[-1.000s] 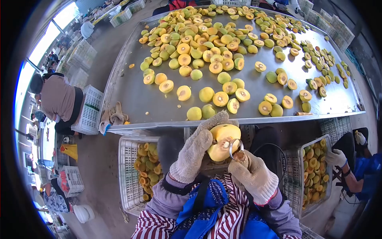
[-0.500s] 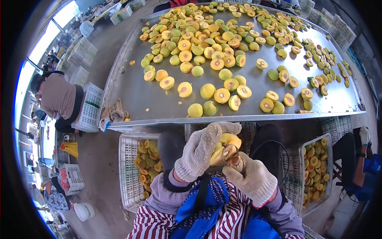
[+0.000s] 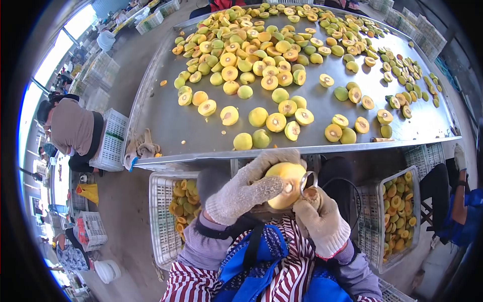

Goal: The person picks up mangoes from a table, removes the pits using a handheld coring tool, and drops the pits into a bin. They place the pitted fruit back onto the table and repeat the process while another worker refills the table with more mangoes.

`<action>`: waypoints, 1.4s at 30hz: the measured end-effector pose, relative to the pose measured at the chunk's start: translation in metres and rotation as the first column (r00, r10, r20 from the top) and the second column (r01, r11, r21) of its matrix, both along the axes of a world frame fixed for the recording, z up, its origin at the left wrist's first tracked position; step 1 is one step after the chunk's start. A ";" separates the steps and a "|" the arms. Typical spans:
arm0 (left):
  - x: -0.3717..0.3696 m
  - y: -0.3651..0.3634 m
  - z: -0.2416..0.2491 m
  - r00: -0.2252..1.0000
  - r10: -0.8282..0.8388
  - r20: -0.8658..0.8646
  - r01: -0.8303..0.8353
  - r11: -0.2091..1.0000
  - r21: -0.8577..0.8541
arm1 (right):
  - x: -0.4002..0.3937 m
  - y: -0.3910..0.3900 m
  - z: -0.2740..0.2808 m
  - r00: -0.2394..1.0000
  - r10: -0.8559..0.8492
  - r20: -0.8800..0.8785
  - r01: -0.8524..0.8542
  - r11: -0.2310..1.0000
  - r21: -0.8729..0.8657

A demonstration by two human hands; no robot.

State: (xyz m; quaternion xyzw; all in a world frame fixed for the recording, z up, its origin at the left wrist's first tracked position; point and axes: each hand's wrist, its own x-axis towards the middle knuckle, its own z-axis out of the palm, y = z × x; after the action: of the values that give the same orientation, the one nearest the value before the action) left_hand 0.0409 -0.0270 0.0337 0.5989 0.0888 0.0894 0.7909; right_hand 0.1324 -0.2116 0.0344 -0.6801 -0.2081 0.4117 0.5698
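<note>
In a knitted glove, my left hand [image 3: 251, 189] is closed around a yellow peach [image 3: 288, 173], its thumb lying across the fruit near a small brownish patch. My right hand [image 3: 326, 221], also gloved, grips a pitting knife [image 3: 308, 184] with a looped metal blade and a brown handle end. The loop stands upright right at the peach's right side. Both hands are over my lap, just in front of the metal table [image 3: 201, 151]. Many halved peaches [image 3: 276, 122] lie on that table, several with their stones showing.
White crates of peach halves stand below the table, a left crate [image 3: 163, 241] and a right crate [image 3: 372, 221]. Used gloves [image 3: 143, 146] lie on the table's left corner. A person [image 3: 75, 126] sits at left; another person's arm [image 3: 459, 196] shows at right.
The peach has turned in my left hand so its rounded yellow side shows. The knife's loop has come up out of the fruit's opening to its right side.
</note>
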 end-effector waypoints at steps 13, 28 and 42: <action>0.002 -0.041 -0.015 0.883 0.454 0.117 -0.401 0.861 -0.314 | -0.010 0.011 -0.012 0.953 0.115 0.279 -0.115 0.993 -0.016; -0.003 -0.051 -0.022 0.787 0.437 0.436 -0.506 0.861 0.049 | -0.002 0.006 0.015 0.869 0.246 -0.429 -0.249 0.967 0.049; 0.011 -0.035 0.015 0.909 0.363 0.204 -0.366 0.930 -0.021 | -0.007 0.013 0.024 0.898 0.144 -0.416 -0.141 0.989 0.038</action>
State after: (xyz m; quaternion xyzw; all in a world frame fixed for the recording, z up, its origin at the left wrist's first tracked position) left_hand 0.0522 -0.0617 0.0489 0.5663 0.1163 0.2973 0.7599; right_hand 0.1255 -0.1984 0.0586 -0.5574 -0.1320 0.5874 0.5717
